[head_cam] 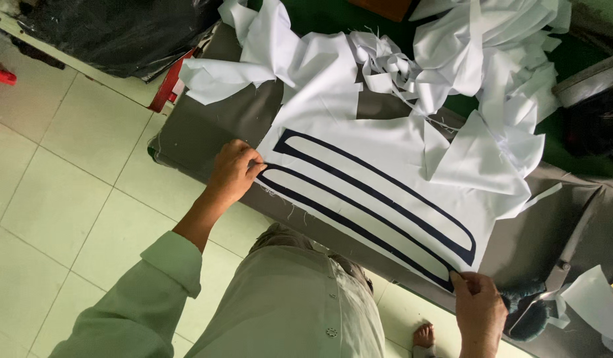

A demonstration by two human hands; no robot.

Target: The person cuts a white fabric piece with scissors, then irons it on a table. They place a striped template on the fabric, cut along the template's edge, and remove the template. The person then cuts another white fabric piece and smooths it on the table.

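A white fabric panel (359, 142) with long dark navy looped stripes (379, 192) lies flat on a grey-covered table (213, 126). My left hand (233, 171) pinches the panel's near left end, fingers closed on the cloth edge. At the opposite end, my right hand (479, 308) grips the panel's near right corner where the stripes end. The cloth is stretched between both hands along the table's front edge.
A heap of white fabric scraps (479, 53) covers the far side of the table. Large scissors (552, 292) with dark wrapped handles lie at the right. A black bag (114, 30) sits upper left. Pale green floor tiles (61, 192) lie below.
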